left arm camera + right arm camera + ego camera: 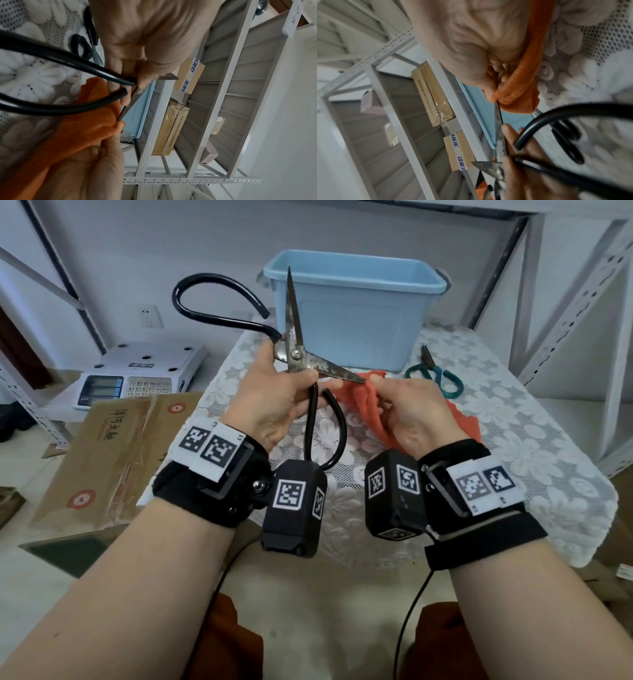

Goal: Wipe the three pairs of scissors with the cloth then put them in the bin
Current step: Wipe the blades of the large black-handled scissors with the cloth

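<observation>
Above lace tablecloth (pixel 513 419), cloth (pixel 370 405) pinches scissors (pixel 298 354) blade tip.

Soft, even daylight, faint shadows; wrist views blurred and warped at edges.

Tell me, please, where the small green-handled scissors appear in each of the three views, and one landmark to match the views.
Head: green-handled scissors lie on the lace cloth, right of the blue bin.
Left wrist: upper left, looking dark, beside the left hand.
Right wrist: right of centre, partly behind the big scissors' black handle.
Shared landmark: the orange cloth.
</observation>
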